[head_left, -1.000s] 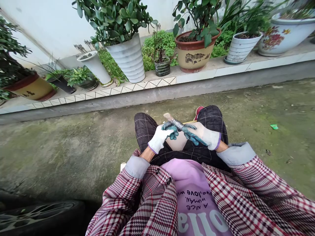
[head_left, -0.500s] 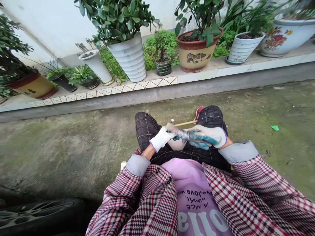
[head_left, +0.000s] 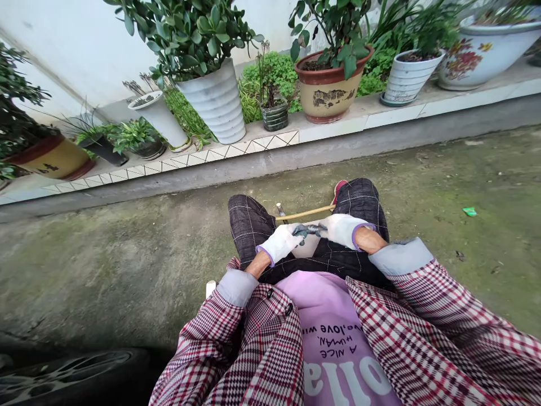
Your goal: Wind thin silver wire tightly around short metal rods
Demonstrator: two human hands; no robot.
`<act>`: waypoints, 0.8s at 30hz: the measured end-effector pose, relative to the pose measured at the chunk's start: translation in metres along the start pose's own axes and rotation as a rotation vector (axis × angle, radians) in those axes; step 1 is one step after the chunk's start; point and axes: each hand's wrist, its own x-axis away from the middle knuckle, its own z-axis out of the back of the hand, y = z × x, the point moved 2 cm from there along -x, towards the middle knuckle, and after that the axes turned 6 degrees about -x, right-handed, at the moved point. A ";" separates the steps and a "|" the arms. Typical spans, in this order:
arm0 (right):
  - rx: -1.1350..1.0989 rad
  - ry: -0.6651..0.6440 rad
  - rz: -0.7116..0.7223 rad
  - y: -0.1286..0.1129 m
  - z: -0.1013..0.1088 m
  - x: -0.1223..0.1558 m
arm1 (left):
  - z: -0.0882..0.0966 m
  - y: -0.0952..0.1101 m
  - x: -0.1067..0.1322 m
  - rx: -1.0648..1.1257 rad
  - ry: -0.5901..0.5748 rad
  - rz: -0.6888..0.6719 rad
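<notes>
So it's mossy concrete ground [head_left: 448, 180] with a tile-edged ledge [head_left: 329, 132] beyond; gloved left hand [head_left: 279, 242] has fingers curled round a silvery ribbed piece [head_left: 313, 229] between both hands; right hand [head_left: 344, 230] meets it, can't tell how closed its fingers are; big white pot [head_left: 217, 104] holds a leafy plant [head_left: 198, 36].

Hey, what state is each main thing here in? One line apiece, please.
Left hand: gloved, closed on the wire-wrapped piece
Right hand: gloved, fingers mostly hidden
Wire-wrapped piece: partly covered
Yellow strip: slightly bowed
Jacket: unbuttoned
Potted plants: standing along the ledge
Green scrap: lying on the ground
</notes>
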 end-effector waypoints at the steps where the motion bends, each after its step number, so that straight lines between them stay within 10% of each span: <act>1: 0.026 -0.019 0.016 -0.001 0.002 -0.005 | -0.001 -0.002 -0.002 0.108 0.026 0.017; 7: 0.175 -0.026 0.175 -0.005 0.017 -0.021 | -0.005 -0.011 -0.009 0.476 0.089 0.016; 10: -0.127 -0.106 0.152 -0.007 0.017 -0.014 | -0.004 -0.014 -0.010 0.500 0.109 -0.026; 15: -0.600 -0.425 0.130 -0.021 0.011 0.003 | 0.000 -0.021 -0.011 0.258 0.168 -0.082; 21: -0.372 -0.793 0.154 -0.027 0.000 0.014 | 0.010 -0.024 -0.015 0.005 0.058 -0.210; 24: -0.300 -0.716 0.153 -0.020 -0.004 0.019 | 0.014 -0.021 -0.013 -0.228 -0.015 -0.264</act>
